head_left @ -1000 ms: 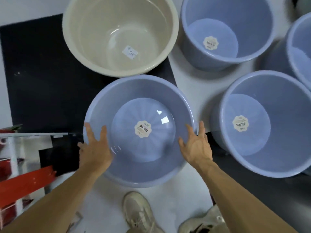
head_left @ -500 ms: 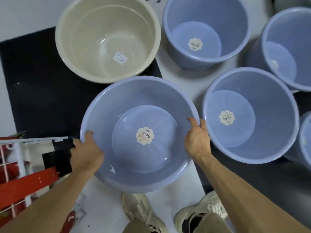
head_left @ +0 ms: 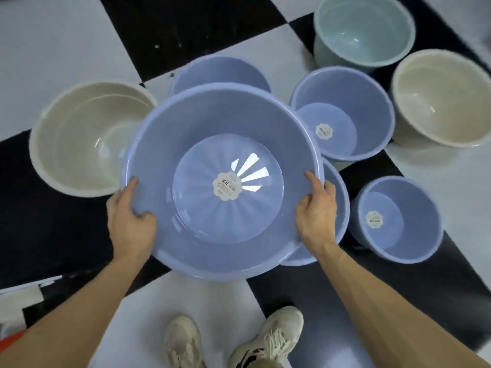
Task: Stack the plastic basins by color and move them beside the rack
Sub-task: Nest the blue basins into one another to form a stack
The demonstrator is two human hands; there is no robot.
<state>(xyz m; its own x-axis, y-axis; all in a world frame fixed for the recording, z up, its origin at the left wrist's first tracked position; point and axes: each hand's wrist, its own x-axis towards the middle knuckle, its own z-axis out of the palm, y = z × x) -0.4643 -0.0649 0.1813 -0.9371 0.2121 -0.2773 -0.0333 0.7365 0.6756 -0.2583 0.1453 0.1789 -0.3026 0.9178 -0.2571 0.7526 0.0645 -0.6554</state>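
I hold a large blue basin (head_left: 202, 134) lifted off the floor, level, with a sticker in its bottom. My left hand (head_left: 130, 219) grips its left rim and my right hand (head_left: 316, 216) grips its right rim. Under its right edge lies another blue basin (head_left: 337, 208), mostly hidden. Behind it a third blue basin (head_left: 220, 70) peeks out. Two more blue basins stand to the right: one at the middle right (head_left: 342, 115), one lower right (head_left: 398, 219). A cream basin (head_left: 79, 139) sits at the left, another cream basin (head_left: 441, 99) at the far right, and a pale green basin (head_left: 364, 30) at the top right.
The floor is black and white checkered tiles (head_left: 53, 49). My two shoes (head_left: 233, 341) are at the bottom centre. A corner of a red and white rack (head_left: 16, 314) shows at the bottom left edge.
Both hands closed on the blue basin's rim and lifted it up and to the right, over the neighbouring blue basin. The view has risen and shows more basins.
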